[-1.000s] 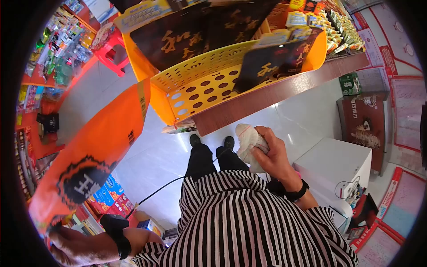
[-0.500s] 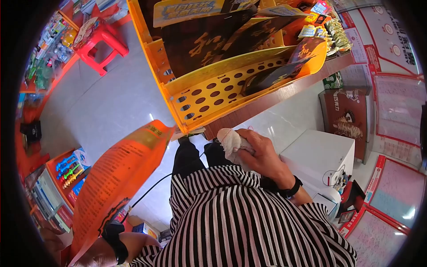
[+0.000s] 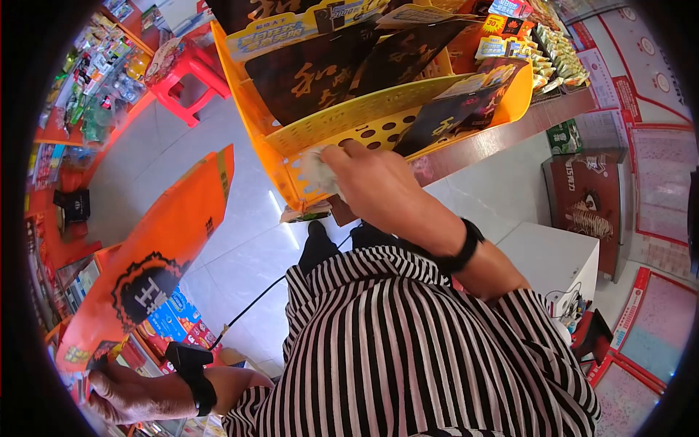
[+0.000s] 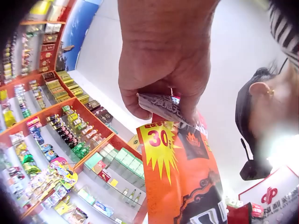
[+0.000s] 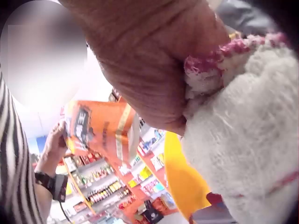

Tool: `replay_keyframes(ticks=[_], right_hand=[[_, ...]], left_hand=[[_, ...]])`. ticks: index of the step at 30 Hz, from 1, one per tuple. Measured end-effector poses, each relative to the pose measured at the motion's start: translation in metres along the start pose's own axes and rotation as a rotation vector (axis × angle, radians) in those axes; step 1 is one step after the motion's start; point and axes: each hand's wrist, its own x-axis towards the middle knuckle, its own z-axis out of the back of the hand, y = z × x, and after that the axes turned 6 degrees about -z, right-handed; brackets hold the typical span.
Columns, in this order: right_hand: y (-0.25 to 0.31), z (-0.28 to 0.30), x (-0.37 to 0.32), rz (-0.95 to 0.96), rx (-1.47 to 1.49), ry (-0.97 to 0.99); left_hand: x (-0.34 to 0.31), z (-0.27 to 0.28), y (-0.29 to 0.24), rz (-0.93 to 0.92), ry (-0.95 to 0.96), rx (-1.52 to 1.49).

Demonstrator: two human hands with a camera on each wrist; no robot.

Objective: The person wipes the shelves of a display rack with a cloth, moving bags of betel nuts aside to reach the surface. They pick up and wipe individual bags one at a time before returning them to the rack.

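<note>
Moving up from waist level half a second ago, right hand [image 3: 378, 186] now has the white cloth [image 3: 314, 169] against the perforated front of the yellow rack [image 3: 342, 122], fingers curled round the bunched cloth. Reads as wiping contact only just made, most of the rack not yet covered. Left hand [image 3: 127, 393] pinches the orange bag [image 3: 156, 255] by its lower edge, held out left, well apart from the rack. Rack tiers hold dark packs [image 3: 320, 69] with gold lettering, leaning back; perforated floor shows beside the lower ones.
</note>
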Motion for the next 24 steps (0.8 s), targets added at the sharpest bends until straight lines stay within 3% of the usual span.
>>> replay_keyframes(ticks=[2, 8, 11, 15, 17, 19, 21, 24], right_hand=[[0.001, -0.014, 0.021, 0.045, -0.188, 0.114], [-0.012, -0.054, 0.065, 0.193, -0.199, 0.186], [-0.007, -0.054, 0.079, 0.128, -0.236, 0.332], [-0.005, -0.064, 0.086, 0.2, -0.171, 0.263], [-0.002, -0.062, 0.088, 0.178, -0.2, 0.482], [-0.006, -0.057, 0.084, 0.186, -0.141, 0.567], [-0.015, -0.05, 0.078, 0.194, -0.083, 0.652], [-0.029, -0.043, 0.071, 0.139, 0.004, 0.801]], left_hand=[[-0.003, 0.003, 0.0, -0.026, 0.036, 0.011], [-0.017, -0.008, -0.006, 0.033, 0.041, 0.114], [-0.016, 0.004, 0.008, 0.095, 0.014, 0.105], [-0.021, 0.008, 0.019, 0.152, 0.044, 0.116], [-0.024, 0.002, 0.011, 0.212, 0.022, 0.172], [-0.023, -0.004, 0.011, 0.271, -0.008, 0.23], [-0.02, -0.004, 0.014, 0.164, 0.135, 0.085], [-0.013, 0.012, 0.039, 0.109, 0.199, -0.047]])
